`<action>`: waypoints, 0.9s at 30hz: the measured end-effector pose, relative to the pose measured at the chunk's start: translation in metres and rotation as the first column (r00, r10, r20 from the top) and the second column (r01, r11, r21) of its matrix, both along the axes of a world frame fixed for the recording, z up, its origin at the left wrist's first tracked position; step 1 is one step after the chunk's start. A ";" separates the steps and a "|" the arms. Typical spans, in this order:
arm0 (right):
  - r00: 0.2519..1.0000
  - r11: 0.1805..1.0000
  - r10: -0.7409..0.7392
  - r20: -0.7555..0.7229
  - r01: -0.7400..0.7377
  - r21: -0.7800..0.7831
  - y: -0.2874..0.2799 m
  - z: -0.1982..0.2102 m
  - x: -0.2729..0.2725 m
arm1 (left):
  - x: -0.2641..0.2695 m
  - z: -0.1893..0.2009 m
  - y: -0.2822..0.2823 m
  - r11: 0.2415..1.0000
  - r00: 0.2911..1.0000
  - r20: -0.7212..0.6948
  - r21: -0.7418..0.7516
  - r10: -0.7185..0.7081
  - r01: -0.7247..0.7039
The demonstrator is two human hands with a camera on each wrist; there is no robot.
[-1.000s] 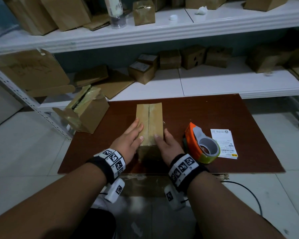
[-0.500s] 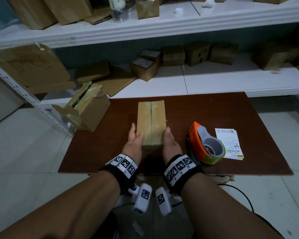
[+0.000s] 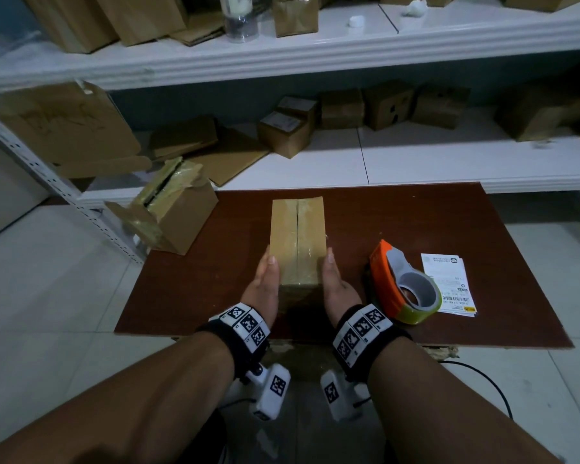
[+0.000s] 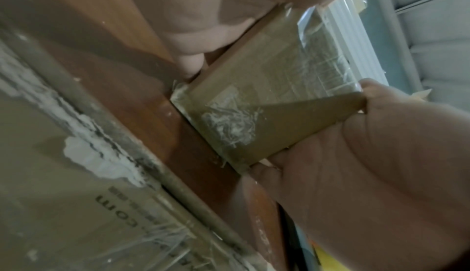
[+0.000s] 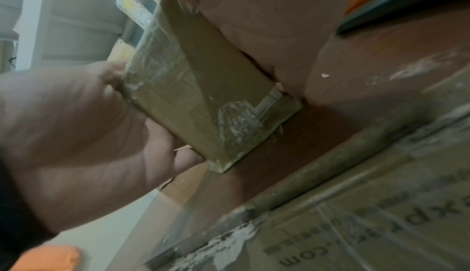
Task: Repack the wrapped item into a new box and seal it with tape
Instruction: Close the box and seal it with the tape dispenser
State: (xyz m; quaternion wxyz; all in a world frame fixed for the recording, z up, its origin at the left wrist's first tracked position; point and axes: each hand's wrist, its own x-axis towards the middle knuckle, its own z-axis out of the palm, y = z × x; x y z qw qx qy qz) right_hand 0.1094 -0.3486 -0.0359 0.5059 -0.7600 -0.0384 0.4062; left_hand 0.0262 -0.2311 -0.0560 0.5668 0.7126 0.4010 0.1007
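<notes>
A narrow cardboard box [image 3: 297,242] lies lengthwise on the brown board [image 3: 416,222], its top seam and near end covered with clear tape. My left hand [image 3: 265,286] lies flat against its left side and my right hand [image 3: 335,286] flat against its right side, both at the near end with the fingers straight. The left wrist view shows the taped end of the box [image 4: 267,98] between my left hand [image 4: 203,14] and my right hand [image 4: 368,154]. The right wrist view shows the same box [image 5: 203,102] from the other side. The wrapped item is hidden.
An orange tape dispenser [image 3: 402,286] stands just right of my right hand, with a printed label sheet [image 3: 449,279] beside it. An opened, torn box [image 3: 171,216] sits at the board's far left corner. White shelves [image 3: 449,162] behind hold several cardboard boxes.
Both hands slid off the top of the box's near end and down onto its two sides. The box, dispenser and label stayed put.
</notes>
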 end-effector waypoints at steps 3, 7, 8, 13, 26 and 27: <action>1.000 1.000 -0.009 -0.006 0.009 0.011 0.000 -0.002 0.000 | 0.000 0.000 -0.001 0.999 1.000 0.025 -0.037 0.011 -0.010; 0.999 1.000 0.005 0.044 -0.006 0.025 -0.001 -0.008 -0.001 | 0.003 0.001 0.000 0.993 1.000 0.024 -0.116 -0.016 0.019; 0.999 1.000 0.004 0.041 -0.005 0.027 -0.002 -0.009 -0.001 | 0.003 0.003 0.002 0.994 1.000 -0.009 -0.107 -0.026 0.025; 0.994 0.991 -0.080 -0.073 0.087 0.102 -0.010 -0.004 0.005 | 0.002 0.020 0.010 0.994 0.987 -0.122 0.037 -0.102 0.108; 0.925 0.880 -0.339 -0.171 0.376 0.291 -0.025 -0.003 0.019 | 0.033 0.054 -0.016 0.697 0.763 -0.633 0.487 -0.133 0.526; 0.924 0.881 -0.347 -0.161 0.380 0.280 -0.026 -0.003 0.021 | 0.035 0.058 -0.016 0.705 0.751 -0.649 0.476 -0.122 0.525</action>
